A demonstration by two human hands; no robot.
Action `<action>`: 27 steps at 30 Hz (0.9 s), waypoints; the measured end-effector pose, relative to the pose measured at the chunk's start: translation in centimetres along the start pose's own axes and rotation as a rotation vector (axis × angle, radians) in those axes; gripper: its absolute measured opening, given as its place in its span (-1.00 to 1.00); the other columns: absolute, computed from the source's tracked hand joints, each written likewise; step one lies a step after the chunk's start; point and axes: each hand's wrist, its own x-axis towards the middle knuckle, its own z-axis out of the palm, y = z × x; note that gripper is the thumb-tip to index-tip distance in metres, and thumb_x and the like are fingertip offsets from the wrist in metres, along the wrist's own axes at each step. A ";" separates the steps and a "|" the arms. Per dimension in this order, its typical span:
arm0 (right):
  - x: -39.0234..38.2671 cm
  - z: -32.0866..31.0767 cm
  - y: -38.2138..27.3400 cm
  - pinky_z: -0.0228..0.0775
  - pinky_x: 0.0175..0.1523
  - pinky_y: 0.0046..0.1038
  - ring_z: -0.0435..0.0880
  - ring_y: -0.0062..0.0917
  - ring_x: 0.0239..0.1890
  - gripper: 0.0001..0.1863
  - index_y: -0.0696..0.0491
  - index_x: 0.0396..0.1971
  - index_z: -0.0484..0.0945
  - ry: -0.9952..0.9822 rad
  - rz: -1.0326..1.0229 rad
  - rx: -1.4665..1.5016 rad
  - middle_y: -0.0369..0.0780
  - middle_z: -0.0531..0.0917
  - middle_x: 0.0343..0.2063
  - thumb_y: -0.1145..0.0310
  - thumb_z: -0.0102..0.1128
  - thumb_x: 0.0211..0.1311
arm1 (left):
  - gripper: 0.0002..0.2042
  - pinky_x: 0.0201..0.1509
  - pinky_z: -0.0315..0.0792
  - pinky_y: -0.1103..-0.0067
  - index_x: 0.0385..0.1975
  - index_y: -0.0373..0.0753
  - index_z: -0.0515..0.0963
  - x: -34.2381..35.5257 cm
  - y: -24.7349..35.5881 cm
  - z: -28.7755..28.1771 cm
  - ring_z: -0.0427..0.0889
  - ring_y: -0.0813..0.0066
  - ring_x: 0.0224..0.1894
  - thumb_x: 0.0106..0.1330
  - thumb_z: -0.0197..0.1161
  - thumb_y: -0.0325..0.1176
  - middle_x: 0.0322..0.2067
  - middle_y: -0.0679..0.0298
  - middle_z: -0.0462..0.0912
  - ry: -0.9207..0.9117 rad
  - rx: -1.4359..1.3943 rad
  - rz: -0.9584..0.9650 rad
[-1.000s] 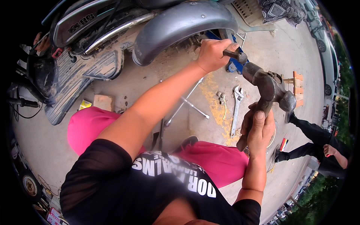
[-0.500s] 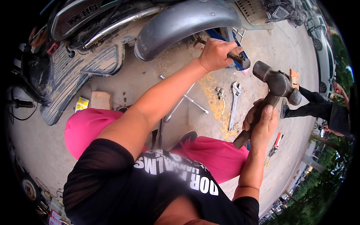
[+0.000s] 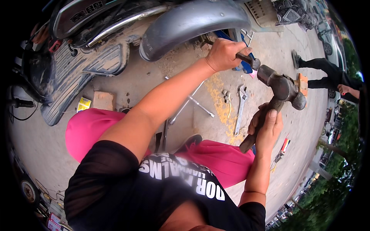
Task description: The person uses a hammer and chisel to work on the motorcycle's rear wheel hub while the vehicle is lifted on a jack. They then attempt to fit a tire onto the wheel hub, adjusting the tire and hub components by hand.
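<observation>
My left hand (image 3: 225,54) is wrapped round a dark steel punch (image 3: 249,61) beside the grey mudguard (image 3: 192,21) of a scooter. My right hand (image 3: 266,127) grips the handle of a hammer (image 3: 281,87), whose head is just right of the punch's end, close to it. Under my left hand, near a blue jack (image 3: 246,68), lie an adjustable wrench (image 3: 239,113), small metal fittings (image 3: 226,95) and a cross wheel wrench (image 3: 200,107).
The scooter's muddy footboard (image 3: 84,77) fills the upper left, with a brick (image 3: 104,99) and yellow box (image 3: 84,104) below. A wooden stool (image 3: 302,82) and another person's legs (image 3: 320,65) are at right, near red-handled tools (image 3: 285,148). A wheel (image 3: 29,190) stands lower left.
My left hand and punch have shifted slightly right and up. The hammer swung right, then came slightly back toward the punch. The other person has moved upward in view along the right side.
</observation>
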 end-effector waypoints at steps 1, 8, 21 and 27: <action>-0.2 0.1 -0.2 0.11 -0.66 -0.63 0.31 -0.69 -0.80 -0.53 0.18 -0.28 0.38 0.001 -0.034 -0.016 -0.31 0.40 -0.76 -0.02 -0.14 0.44 | -0.72 -0.63 0.36 0.39 -0.69 -0.21 0.45 0.0 0.0 0.0 0.49 0.15 -0.72 0.21 0.27 -0.25 -0.78 0.15 0.44 -0.010 0.000 -0.012; 0.1 1.6 -3.5 0.10 -0.64 -0.61 0.37 -0.72 -0.75 -0.53 0.20 -0.27 0.42 -0.044 -0.084 -0.283 -0.31 0.43 -0.74 0.00 -0.09 0.43 | -0.70 -0.63 0.34 0.38 -0.69 -0.21 0.43 -0.2 0.0 0.2 0.48 0.14 -0.72 0.24 0.25 -0.24 -0.79 0.17 0.44 0.001 0.003 -0.044; 0.6 0.8 -3.4 0.12 -0.66 -0.62 0.33 -0.70 -0.78 -0.52 0.15 -0.34 0.38 0.007 -0.041 -0.267 -0.32 0.42 -0.75 -0.05 -0.10 0.41 | -0.69 -0.64 0.30 0.37 -0.70 -0.20 0.42 1.0 -0.1 -0.1 0.48 0.15 -0.72 0.24 0.26 -0.25 -0.78 0.14 0.44 0.029 -0.037 -0.091; 0.4 1.2 -2.2 0.20 -0.71 -0.58 0.32 -0.61 -0.81 -0.36 0.19 -0.27 0.33 0.172 -0.562 0.030 -0.25 0.36 -0.73 -0.23 -0.14 0.34 | -0.70 -0.64 0.24 0.35 -0.67 -0.24 0.41 0.9 0.2 -0.3 0.44 0.11 -0.71 0.24 0.29 -0.28 -0.76 0.11 0.41 0.003 -0.069 -0.123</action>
